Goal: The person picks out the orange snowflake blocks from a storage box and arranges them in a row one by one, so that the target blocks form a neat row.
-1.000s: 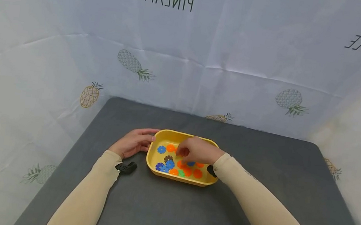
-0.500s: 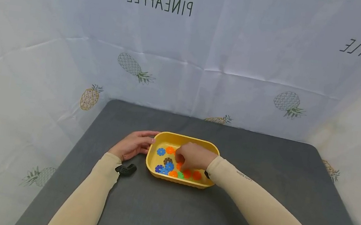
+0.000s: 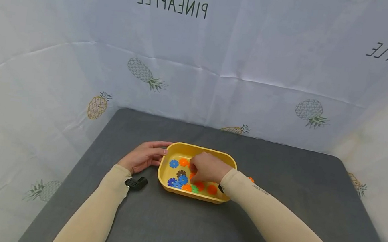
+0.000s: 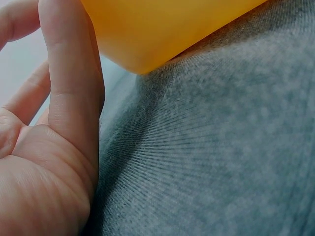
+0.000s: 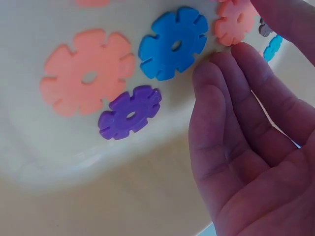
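way in: tabletop [image 3: 173, 227] between the sleeves [image 3: 90, 209], up to yellow tray [image 3: 188, 194] | in the way: raised rim [image 3: 198, 147], left hand [image 3: 143, 156] at left end, right hand [image 3: 209, 167] inside

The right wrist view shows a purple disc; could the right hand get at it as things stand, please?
Probably yes: the right hand is inside the tray, and nothing visible covers the purple disc.

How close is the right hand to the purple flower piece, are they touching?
Apart: the right wrist view shows bare tray floor between the right hand and the purple flower piece.
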### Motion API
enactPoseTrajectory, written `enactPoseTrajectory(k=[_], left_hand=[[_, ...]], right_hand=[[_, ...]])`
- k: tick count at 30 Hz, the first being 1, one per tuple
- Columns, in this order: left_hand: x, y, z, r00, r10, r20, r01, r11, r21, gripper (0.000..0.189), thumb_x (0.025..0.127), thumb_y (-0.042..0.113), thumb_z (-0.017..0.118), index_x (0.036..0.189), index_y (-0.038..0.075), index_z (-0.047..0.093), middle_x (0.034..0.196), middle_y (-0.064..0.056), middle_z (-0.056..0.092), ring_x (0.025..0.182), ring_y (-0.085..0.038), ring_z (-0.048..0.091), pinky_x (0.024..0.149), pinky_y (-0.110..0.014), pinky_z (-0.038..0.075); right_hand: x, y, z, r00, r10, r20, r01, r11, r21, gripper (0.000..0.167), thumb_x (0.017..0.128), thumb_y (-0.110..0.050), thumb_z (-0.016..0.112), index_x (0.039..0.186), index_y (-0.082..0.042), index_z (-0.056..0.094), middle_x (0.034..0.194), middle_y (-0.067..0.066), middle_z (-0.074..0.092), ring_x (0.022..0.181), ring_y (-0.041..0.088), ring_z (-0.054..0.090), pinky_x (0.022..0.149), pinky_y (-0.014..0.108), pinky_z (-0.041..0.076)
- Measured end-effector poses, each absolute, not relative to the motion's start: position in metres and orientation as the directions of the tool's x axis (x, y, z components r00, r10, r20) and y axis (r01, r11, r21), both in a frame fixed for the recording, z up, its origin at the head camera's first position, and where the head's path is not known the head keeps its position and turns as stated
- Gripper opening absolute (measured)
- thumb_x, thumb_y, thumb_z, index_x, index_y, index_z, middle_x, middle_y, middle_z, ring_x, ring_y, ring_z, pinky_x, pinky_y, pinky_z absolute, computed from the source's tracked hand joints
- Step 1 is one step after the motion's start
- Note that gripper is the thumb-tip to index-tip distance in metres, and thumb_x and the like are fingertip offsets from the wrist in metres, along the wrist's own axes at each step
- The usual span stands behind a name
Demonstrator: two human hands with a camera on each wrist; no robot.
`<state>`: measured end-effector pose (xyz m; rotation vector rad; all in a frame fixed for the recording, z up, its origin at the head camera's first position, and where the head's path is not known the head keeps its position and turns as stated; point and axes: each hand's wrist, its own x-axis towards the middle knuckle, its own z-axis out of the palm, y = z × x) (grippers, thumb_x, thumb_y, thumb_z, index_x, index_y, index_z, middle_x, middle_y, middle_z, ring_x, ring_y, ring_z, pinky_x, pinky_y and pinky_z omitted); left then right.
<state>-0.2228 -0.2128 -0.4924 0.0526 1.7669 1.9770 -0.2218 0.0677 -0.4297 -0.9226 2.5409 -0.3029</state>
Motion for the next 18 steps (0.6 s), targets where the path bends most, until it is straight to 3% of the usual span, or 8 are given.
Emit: enactPoseTrajectory(k=[18], left_hand=[[-0.2226,-0.2116,-0.4925,-0.883,0.371,-0.288,-0.336,-0.070,0.939,0.059,0.105,0.018,0.072,0.160,0.009,0.053,0.131,-0.012,0.074,0.091,-0.018,0.076,0.087,-0.033,0.067]], right_hand=[[-0.2183,0.0631,-0.4263,-0.707,-0.623,-0.335,-0.537,0.781,-0.319,0.022,0.088,-0.026,0.091,0.089,-0.018,0.071,0.076,-0.005,0.064,0.068,0.013,0.056,0.067,0.026,0.049]])
